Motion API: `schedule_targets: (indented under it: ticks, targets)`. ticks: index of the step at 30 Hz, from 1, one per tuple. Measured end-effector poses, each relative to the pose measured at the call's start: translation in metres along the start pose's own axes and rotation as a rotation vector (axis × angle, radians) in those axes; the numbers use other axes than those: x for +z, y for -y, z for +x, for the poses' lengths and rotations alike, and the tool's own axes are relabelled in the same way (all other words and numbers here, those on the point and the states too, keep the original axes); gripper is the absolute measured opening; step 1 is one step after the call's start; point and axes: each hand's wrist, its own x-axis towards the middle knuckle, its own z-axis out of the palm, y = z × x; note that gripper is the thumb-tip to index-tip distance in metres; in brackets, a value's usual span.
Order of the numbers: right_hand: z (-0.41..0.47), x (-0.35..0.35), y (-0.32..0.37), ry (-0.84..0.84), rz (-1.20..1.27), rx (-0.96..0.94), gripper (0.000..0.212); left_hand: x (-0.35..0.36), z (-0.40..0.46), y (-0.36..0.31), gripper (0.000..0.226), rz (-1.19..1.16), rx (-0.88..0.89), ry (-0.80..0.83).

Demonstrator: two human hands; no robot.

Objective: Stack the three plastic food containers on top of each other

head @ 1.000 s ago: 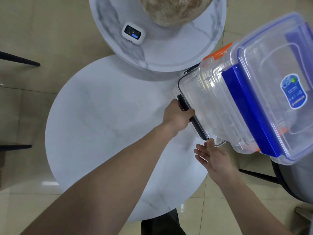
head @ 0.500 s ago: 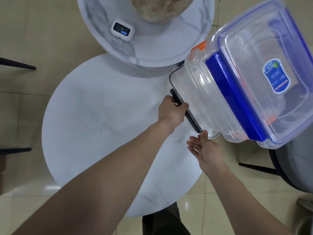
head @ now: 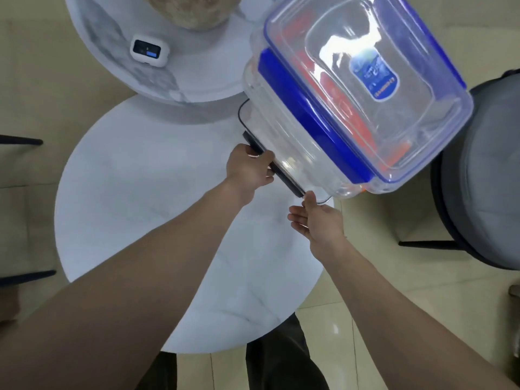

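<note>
A stack of clear plastic food containers rises toward the camera at the right of the round white table (head: 135, 209). The top container (head: 365, 80) has a blue-rimmed lid and a blue label. Orange clips of a container below show through it (head: 332, 88). The bottom container (head: 284, 147) is clear with a black clip along its near side. My left hand (head: 249, 168) grips that black clip. My right hand (head: 318, 220) is open with fingers spread, fingertips touching the bottom container's near corner.
A higher small round marble table (head: 197, 77) at the top holds a white device with a screen (head: 149, 52) and a large stone-like ball (head: 202, 9). A grey cushioned chair (head: 489, 175) stands at the right. Dark chair legs (head: 19, 140) show at the left. Tiled floor lies all around.
The stack has shifted left and up in view, further over the table, and stands more upright. My left hand keeps its grip on the black clip; my right hand stays at the corner.
</note>
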Motion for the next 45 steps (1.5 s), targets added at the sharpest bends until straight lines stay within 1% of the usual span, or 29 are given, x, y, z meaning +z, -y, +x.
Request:
schedule_targets:
  ticks: [6, 11, 13, 16, 22, 26, 31, 37, 45]
  targets:
    - [0.0, -0.003, -0.005, -0.009, -0.01, -0.036, 0.03, 0.001, -0.004, 0.003, 0.035, 0.003, 0.013, 0.021]
    - [-0.001, -0.001, -0.007, -0.006, -0.035, -0.068, 0.032, -0.001, -0.003, 0.002, 0.038, 0.029, 0.01, 0.004]
    - [-0.002, -0.001, -0.008, 0.002, -0.027, -0.066, 0.031, 0.001, -0.006, 0.003, 0.032, 0.046, 0.012, -0.006]
    - [-0.001, -0.001, -0.007, 0.015, -0.009, -0.041, 0.029, 0.004, -0.008, 0.002, 0.01, 0.043, 0.015, -0.025]
    - [0.002, -0.002, -0.004, 0.043, -0.025, -0.003, 0.03, 0.005, -0.01, 0.003, 0.012, 0.063, 0.036, -0.036]
    - [0.002, -0.003, -0.005, 0.052, -0.05, 0.014, 0.034, 0.002, -0.012, 0.007, 0.009, 0.069, 0.041, -0.03]
    - [0.0, -0.001, -0.006, 0.064, -0.038, 0.026, 0.037, -0.001, -0.013, 0.008, 0.019, 0.089, 0.046, -0.022]
    - [-0.003, 0.001, -0.01, 0.087, -0.058, 0.046, 0.038, -0.01, -0.011, 0.011, 0.044, 0.109, 0.035, -0.04]
    - [-0.006, 0.001, -0.013, 0.103, -0.085, 0.036, 0.039, -0.013, -0.017, 0.014, 0.042, 0.098, 0.039, -0.05]
